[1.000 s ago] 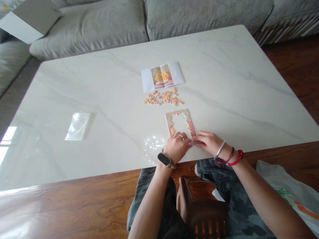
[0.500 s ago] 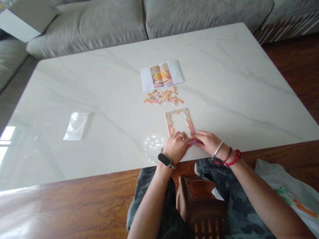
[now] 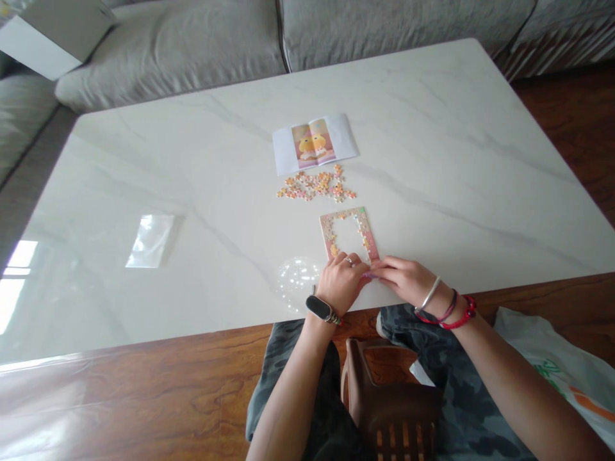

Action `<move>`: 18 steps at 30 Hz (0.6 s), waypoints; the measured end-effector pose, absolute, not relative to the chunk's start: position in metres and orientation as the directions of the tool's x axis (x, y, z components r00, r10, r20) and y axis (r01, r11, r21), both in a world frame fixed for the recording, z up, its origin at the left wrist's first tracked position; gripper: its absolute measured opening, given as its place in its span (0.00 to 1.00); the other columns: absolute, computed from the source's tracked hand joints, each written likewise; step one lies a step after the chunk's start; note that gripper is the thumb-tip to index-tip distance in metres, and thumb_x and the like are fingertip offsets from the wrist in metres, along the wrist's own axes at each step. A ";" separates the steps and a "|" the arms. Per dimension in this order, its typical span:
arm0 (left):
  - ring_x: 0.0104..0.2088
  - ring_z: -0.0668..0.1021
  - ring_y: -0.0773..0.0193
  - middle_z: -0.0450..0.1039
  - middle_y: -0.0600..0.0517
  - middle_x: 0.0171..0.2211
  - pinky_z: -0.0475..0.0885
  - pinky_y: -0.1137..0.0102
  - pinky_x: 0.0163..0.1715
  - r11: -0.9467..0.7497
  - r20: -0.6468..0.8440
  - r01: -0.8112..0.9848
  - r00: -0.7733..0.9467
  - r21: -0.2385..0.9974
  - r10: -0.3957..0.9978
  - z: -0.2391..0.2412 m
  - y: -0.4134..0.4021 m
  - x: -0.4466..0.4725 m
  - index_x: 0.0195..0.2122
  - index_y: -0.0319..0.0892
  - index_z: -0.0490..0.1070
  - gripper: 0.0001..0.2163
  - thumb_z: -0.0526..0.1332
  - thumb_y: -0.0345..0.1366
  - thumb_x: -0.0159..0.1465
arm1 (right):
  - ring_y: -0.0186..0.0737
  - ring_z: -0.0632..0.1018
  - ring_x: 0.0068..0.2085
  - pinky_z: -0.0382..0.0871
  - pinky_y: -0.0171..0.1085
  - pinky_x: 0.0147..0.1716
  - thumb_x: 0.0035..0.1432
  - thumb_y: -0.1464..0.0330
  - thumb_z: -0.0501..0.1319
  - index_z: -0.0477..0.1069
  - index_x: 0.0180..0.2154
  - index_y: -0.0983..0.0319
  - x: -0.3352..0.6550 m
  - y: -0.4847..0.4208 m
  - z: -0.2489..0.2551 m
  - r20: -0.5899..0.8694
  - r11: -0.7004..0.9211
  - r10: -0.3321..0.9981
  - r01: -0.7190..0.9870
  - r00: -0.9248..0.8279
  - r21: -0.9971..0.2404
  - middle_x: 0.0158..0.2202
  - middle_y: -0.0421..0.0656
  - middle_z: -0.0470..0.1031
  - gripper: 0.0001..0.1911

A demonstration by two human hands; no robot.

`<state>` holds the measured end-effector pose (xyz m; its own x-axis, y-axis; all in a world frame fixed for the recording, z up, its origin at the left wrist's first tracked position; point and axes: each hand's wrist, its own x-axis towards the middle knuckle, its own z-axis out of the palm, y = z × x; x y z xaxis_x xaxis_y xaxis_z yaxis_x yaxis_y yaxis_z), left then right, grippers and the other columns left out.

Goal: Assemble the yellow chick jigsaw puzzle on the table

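Observation:
A small rectangular jigsaw puzzle (image 3: 371,246) lies near the table's front edge, its pinkish speckled border surrounding a white middle. My left hand (image 3: 340,280) rests over its near side with the fingers curled, covering the lower left corner. From the right, my right hand (image 3: 406,278) reaches in, fingers pressed together at the lower right corner. Both hands' fingertips meet there around a small purplish-pink bit, too hidden to name. Beyond the puzzle lies a loose pile of orange, pink and white puzzle pieces (image 3: 321,184).
Behind the pieces is a creased picture sheet (image 3: 314,144) with two yellow figures. A clear plastic bag (image 3: 152,241) lies on the left of the marble table (image 3: 216,211). A brown plastic stool (image 3: 391,410) stands between my legs; a white bag (image 3: 542,352) is on the right.
My right hand and wrist have shifted slightly to the right, the fingertips staying at the puzzle's corner. My left hand has hardly moved. The whole view has shifted slightly.

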<state>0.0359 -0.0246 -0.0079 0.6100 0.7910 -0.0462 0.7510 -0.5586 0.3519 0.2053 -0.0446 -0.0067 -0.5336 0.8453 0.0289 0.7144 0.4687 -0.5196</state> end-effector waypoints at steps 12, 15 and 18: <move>0.36 0.67 0.66 0.66 0.50 0.34 0.64 0.70 0.36 -0.600 -0.011 0.666 0.673 0.443 0.739 -0.003 -0.017 0.017 0.37 0.46 0.69 0.10 0.51 0.38 0.60 | 0.34 0.72 0.37 0.65 0.31 0.36 0.55 0.74 0.48 0.69 0.38 0.61 0.195 -0.054 0.004 -0.094 0.469 0.848 0.822 -0.521 -0.323 0.39 0.44 0.70 0.14; 0.36 0.67 0.65 0.66 0.50 0.33 0.65 0.70 0.34 -0.572 -0.053 0.712 0.644 0.408 0.763 -0.003 -0.018 0.016 0.32 0.44 0.70 0.09 0.50 0.37 0.60 | 0.33 0.72 0.38 0.65 0.31 0.38 0.55 0.73 0.48 0.68 0.42 0.60 0.198 -0.052 0.000 -0.041 0.460 0.858 0.801 -0.512 -0.384 0.41 0.44 0.69 0.15; 0.35 0.67 0.65 0.67 0.51 0.33 0.65 0.70 0.34 -0.563 -0.078 0.726 0.637 0.396 0.767 -0.003 -0.018 0.018 0.31 0.44 0.70 0.09 0.51 0.36 0.60 | 0.33 0.72 0.36 0.66 0.31 0.36 0.56 0.73 0.48 0.68 0.41 0.60 0.198 -0.051 -0.001 -0.048 0.482 0.842 0.789 -0.537 -0.381 0.38 0.44 0.70 0.14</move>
<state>0.0176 -0.0182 -0.0029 0.6368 0.7671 -0.0775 0.7258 -0.5626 0.3958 0.1980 -0.0507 -0.0011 -0.5373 0.8420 -0.0478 0.7890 0.4818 -0.3812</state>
